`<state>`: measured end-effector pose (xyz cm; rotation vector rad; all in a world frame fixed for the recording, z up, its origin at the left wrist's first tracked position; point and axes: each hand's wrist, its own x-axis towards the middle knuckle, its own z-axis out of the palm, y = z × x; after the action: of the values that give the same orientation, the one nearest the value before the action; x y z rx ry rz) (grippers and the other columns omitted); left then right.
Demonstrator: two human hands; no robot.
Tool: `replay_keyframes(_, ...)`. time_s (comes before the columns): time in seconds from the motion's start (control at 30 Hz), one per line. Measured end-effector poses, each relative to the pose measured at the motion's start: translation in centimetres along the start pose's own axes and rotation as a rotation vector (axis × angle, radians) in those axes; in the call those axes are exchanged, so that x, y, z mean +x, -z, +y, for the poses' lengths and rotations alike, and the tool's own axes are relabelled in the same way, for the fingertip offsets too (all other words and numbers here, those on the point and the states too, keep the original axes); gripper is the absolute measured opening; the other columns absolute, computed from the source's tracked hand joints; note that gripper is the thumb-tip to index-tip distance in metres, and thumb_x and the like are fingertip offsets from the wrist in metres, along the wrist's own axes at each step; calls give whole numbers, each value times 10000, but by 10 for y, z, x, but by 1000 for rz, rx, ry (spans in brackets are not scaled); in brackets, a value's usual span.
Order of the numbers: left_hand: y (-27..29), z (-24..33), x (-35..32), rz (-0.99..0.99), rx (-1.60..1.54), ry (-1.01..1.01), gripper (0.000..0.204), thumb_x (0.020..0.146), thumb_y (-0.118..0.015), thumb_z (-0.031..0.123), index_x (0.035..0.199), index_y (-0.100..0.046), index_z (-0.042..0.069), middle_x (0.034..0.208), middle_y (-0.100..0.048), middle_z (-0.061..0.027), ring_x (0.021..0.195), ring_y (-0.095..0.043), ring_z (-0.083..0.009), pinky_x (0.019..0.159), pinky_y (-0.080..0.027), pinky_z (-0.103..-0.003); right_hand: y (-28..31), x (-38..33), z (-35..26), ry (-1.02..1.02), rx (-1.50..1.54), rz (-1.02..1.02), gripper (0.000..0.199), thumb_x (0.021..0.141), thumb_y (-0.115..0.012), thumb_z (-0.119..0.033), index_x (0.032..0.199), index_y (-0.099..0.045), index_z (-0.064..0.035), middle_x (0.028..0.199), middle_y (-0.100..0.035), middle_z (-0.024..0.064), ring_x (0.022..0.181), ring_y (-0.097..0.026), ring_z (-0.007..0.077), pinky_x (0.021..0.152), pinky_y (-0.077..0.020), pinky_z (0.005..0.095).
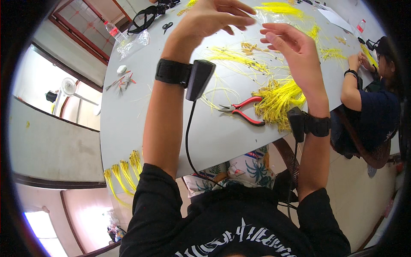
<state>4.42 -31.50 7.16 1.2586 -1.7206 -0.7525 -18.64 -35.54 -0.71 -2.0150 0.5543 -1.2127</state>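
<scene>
Over the far part of the grey table, my left hand point(209, 19) is raised with its fingers stretched out and apart. Facing it from the right is my right hand point(295, 49), its fingers loosely curved and apart. A small gap separates the fingertips, and nothing shows in either hand. Below them lie loose yellow cords point(239, 59) with small dark and tan ends. Close to my right wrist is a thick pile of yellow cords point(278, 103) with brownish tips. Red-handled pliers point(242, 110) rest beside that pile, jaws pointing left.
Cord bundles point(124, 171) hang over the table's near left edge. Along the left side lie red-and-grey small pieces point(122, 81), a white object point(121, 69), black scissors point(167, 27) and a bottle point(113, 31). A co-worker point(368, 94) sits at the right, hands on the table.
</scene>
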Motion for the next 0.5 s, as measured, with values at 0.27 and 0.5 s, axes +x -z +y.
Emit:
replay_keyframes(0.27, -22, 6, 0, -149, -254, 15, 552, 851, -869, 202, 1306, -612, 22, 973, -781, -106, 728, -692, -97, 572, -454, -209, 7, -1, -4, -33, 352, 112, 243, 986, -721, -186, 1163, -763, -26, 993, -769, 79, 885, -746, 147, 825, -597, 263)
replay_keyframes(0.5, -30, -15, 10, -170, -335, 1, 365, 877, -822, 120, 1185, -658, 13, 898, -775, -86, 706, -700, -96, 546, -464, -201, 10, 0, -5, -1, 348, 136, 215, 977, -735, -198, 1118, -775, -41, 925, -756, 31, 791, -688, 91, 683, -534, 216)
